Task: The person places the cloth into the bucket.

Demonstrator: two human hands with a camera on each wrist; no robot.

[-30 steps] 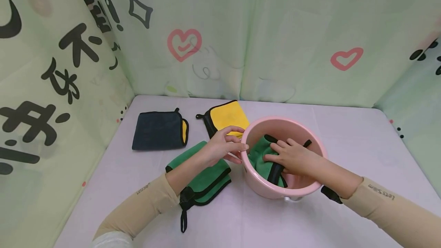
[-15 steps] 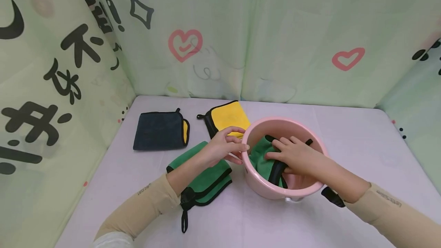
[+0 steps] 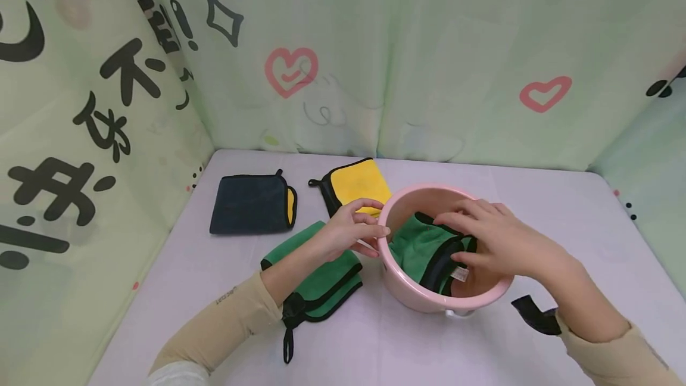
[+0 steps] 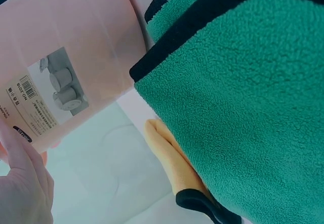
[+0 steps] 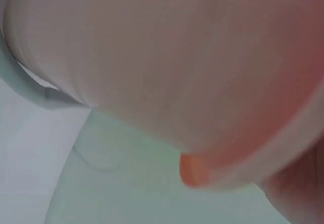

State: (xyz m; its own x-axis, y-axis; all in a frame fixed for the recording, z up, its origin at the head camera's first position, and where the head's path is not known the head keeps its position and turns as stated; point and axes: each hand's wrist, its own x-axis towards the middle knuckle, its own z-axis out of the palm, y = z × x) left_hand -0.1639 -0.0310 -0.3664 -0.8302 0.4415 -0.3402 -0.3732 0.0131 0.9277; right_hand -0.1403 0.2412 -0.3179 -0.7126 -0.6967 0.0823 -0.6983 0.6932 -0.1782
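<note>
A pink basin [image 3: 409,292] stands on the table, and a green towel with black trim [image 3: 418,244] lies crumpled inside it. My left hand [image 3: 348,230] holds the basin's left rim, thumb on the edge and fingers against the outer wall. The left wrist view shows those fingers [image 4: 23,183] against the labelled basin wall [image 4: 66,67]. My right hand [image 3: 498,237] hovers over the right half of the basin with its fingers spread and relaxed; it holds nothing. In the right wrist view only the blurred pink basin wall [image 5: 177,72] shows.
A second folded green towel [image 3: 318,273] lies under my left forearm and fills much of the left wrist view [image 4: 243,107]. A yellow towel [image 3: 356,182] and a dark blue towel [image 3: 249,204] lie behind it. Green printed curtains wall in the table on three sides.
My right hand has come up off the towel in the basin and moved right, leaving more of the towel showing. The left hand has stayed on the rim.
</note>
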